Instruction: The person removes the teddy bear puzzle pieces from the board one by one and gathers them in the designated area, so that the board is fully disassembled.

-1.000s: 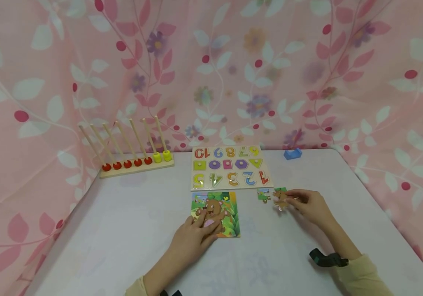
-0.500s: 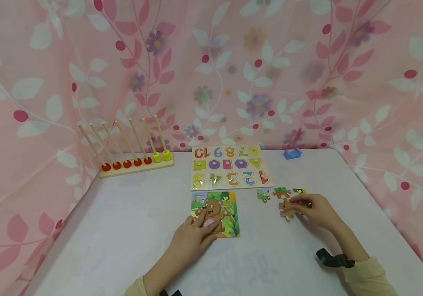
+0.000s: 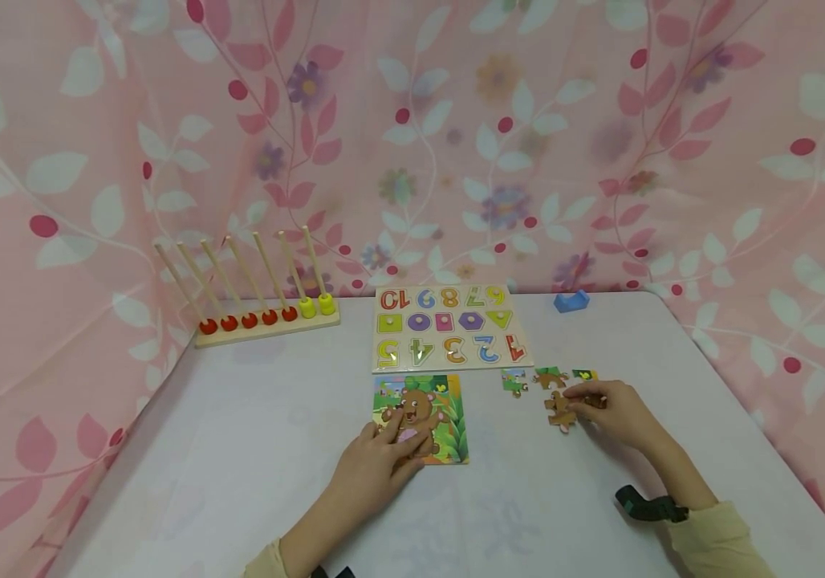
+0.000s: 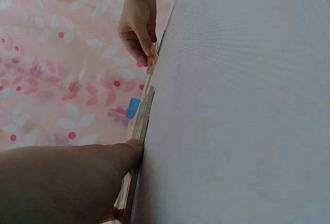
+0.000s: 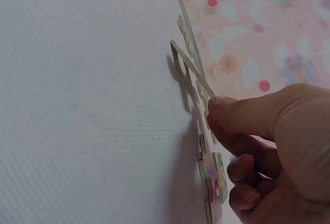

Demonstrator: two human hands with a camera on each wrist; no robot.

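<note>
The right hand (image 3: 615, 408) pinches a brown, bear-printed jigsaw piece (image 3: 561, 411) between its fingers, tilted over the white tabletop (image 3: 521, 498) at three o'clock from a square, colourful bear-picture board (image 3: 420, 404). The left hand (image 3: 376, 467) rests there, fingers spread. Arranging pieces seems underway; the next move probably calls for levelling.

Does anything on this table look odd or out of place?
The number board, just beyond the bear picture, looks upside down from the person's side: its digits are inverted and its rows run backwards. I see nothing spilled or damaged.
</note>
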